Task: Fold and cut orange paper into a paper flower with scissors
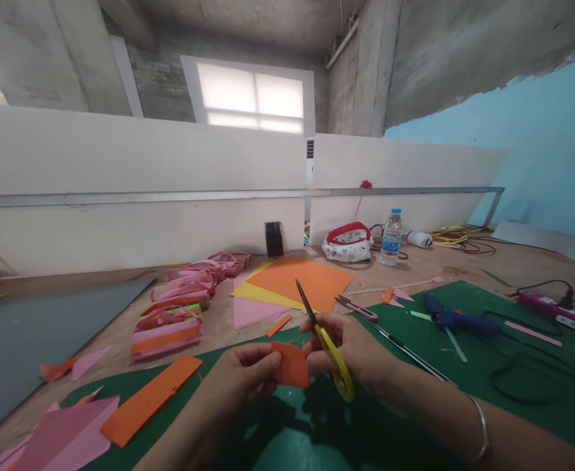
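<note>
Left hand: pinched the orange piece between thumb and fingers, above the mat.
Right hand: held the scissors; fingertips curled at the piece's right edge, contact could not be told.
Orange piece: small, flat, roughly square, matte.
Scissors: dark tapered blades, tips pointing up and left; smooth yellow handles.
Sheets: orange, yellow and pink, overlapped in a fan beyond the hands.
Strip: long, flat, orange; lay left of the left hand.
Pink forms: folded, some banded orange; stood in a row, far left.
Glue gun: blue; lay on the mat, right.
Mat: smooth, green, faintly glossy.
Bench: brown, stained.
Room: white panels with a metal rail, rough grey concrete, blue wall at right.
</note>
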A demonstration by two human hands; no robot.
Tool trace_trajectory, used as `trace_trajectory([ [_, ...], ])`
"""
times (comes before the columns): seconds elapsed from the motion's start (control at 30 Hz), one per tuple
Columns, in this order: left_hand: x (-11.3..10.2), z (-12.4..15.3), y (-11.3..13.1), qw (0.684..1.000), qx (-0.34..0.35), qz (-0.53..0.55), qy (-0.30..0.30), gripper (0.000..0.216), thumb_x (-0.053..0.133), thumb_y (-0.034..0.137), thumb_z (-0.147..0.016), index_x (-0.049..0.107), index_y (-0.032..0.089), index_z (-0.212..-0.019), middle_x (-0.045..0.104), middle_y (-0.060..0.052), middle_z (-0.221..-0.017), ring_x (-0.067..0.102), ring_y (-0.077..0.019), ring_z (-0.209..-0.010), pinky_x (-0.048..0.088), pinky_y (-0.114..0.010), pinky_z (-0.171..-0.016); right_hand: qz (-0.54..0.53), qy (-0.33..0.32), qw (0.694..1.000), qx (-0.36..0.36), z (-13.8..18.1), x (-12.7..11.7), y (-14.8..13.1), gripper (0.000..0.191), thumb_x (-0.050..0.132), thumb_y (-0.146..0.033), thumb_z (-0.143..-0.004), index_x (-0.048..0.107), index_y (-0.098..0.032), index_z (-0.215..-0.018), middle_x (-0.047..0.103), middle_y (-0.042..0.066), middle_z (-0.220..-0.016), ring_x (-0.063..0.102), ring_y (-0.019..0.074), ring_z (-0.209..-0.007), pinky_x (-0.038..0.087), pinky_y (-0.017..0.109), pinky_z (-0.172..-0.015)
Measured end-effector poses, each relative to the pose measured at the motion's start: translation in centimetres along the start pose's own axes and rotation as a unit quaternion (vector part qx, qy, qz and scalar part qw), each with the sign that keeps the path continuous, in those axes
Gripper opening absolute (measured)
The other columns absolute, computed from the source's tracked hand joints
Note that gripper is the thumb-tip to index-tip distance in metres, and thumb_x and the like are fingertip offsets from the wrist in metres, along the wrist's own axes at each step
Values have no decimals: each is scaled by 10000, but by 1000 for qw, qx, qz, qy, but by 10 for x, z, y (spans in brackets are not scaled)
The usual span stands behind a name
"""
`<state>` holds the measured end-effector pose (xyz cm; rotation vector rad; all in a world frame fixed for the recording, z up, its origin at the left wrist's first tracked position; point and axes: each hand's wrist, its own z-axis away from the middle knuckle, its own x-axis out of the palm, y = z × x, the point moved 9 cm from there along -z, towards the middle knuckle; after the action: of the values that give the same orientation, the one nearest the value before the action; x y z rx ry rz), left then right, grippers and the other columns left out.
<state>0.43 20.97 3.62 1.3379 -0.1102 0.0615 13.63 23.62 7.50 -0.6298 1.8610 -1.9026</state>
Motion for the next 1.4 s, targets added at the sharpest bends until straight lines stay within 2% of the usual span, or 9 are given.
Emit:
trace_trajectory([
  [0.13,3,1,-6,998,-30,51,3,351,777,381,-573,712,138,-818,718,-97,-807,632,-155,-688,455,-232,-638,14,26,1000,-6,2,0,-3,392,682,-94,-556,558,-162,-922,550,-66,-642,505,67,-545,406,191,-541],
  [0.3,6,4,5,1000,17,17,-10,563,795,372,-545,631,201,-1056,701,-41,-744,597,-128,-573,407,-211,-501,10,19,1000,1,2,2,-6,396,638,-53,-541,558,-148,-918,541,-77,-591,500,70,-525,412,202,-545],
  [0.43,15,8,13,999,39,-3,-34,503,793,379,-536,664,203,-989,714,-83,-895,644,-244,-834,477,-325,-721,33,14,999,-14,4,5,-10,377,616,-38,-551,559,-148,-908,541,-77,-588,507,79,-526,412,206,-537],
  [0.53,22,10,9,999,25,-5,-37,364,801,340,-527,700,162,-829,727,-87,-786,661,-237,-745,486,-338,-727,41,1,998,-44,5,10,-15,352,630,-51,-570,565,-143,-904,548,-66,-637,517,82,-568,416,212,-570],
  [0.7,8,14,8,998,9,12,62,271,780,335,-562,716,148,-748,726,-67,-704,638,-171,-615,470,-239,-565,45,3,997,-68,4,8,-18,368,693,-168,-631,555,-121,-968,522,-47,-670,459,79,-583,375,216,-564],
  [0.87,-2,24,17,981,-7,142,131,184,768,236,-601,705,159,-756,703,-18,-615,619,-120,-531,464,-179,-493,121,-36,988,-93,5,12,-23,392,736,-268,-643,559,-134,-966,422,-50,-690,352,83,-609,300,210,-536],
  [0.97,-4,27,23,969,-3,197,149,49,716,124,-662,691,149,-696,668,13,-546,575,-69,-463,450,-127,-459,159,-55,981,-101,7,16,-23,342,710,-293,-685,571,-153,-965,404,-44,-714,343,92,-633,304,215,-557],
  [1.23,-11,24,27,968,24,198,154,71,652,79,-720,688,140,-728,642,14,-550,592,-78,-507,501,-145,-535,257,-27,957,-129,10,13,-25,388,665,-364,-734,595,-190,-1074,472,-19,-804,370,111,-661,333,235,-604],
  [1.4,-10,22,21,967,7,210,146,72,658,96,-720,700,154,-722,677,3,-612,611,-82,-550,496,-139,-537,317,-5,939,-136,13,15,-28,295,726,-320,-661,618,-166,-888,456,-34,-738,369,107,-647,311,224,-574],
])
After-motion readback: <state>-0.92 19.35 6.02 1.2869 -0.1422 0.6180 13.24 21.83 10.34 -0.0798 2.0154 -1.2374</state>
